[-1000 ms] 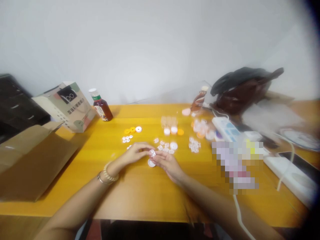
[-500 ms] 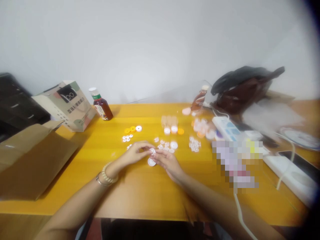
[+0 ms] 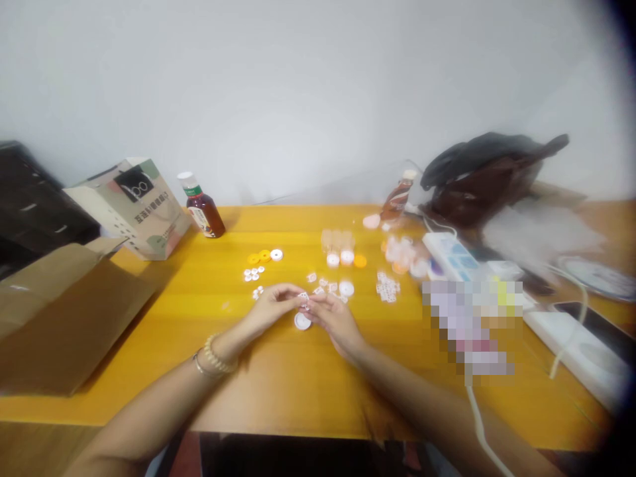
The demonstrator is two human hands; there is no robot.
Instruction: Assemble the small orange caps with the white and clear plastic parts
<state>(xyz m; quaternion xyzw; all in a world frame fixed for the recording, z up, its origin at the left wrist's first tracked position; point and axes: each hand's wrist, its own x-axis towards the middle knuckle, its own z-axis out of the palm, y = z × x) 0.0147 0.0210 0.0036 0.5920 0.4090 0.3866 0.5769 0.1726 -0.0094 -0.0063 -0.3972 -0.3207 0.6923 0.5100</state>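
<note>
My left hand point(image 3: 274, 306) and my right hand point(image 3: 336, 320) meet over the table, and their fingertips pinch a small white plastic piece point(image 3: 303, 301) between them. Its exact kind is too blurred to make out. Just below the fingers, a round white disc point(image 3: 302, 322) lies on the wood. Past my right fingertips are several loose small white pieces point(image 3: 322, 285) and another white disc point(image 3: 346, 289). Small white round pieces point(image 3: 258, 292) lie beyond my left hand, with more white rounds point(image 3: 254, 273) behind them.
Farther back are yellow discs point(image 3: 259, 256), clear cylinders point(image 3: 338, 240) and a cluster of white pieces point(image 3: 388, 287). A cardboard box point(image 3: 64, 318), paper bag point(image 3: 149, 212) and dark bottle point(image 3: 205, 213) stand left. Power strips point(image 3: 576, 351), cables and a brown bottle point(image 3: 397, 197) are right.
My fingers have shifted slightly around the small white piece, which is turned and shows less of its face. The disc below stays on the table. The view has moved a little.
</note>
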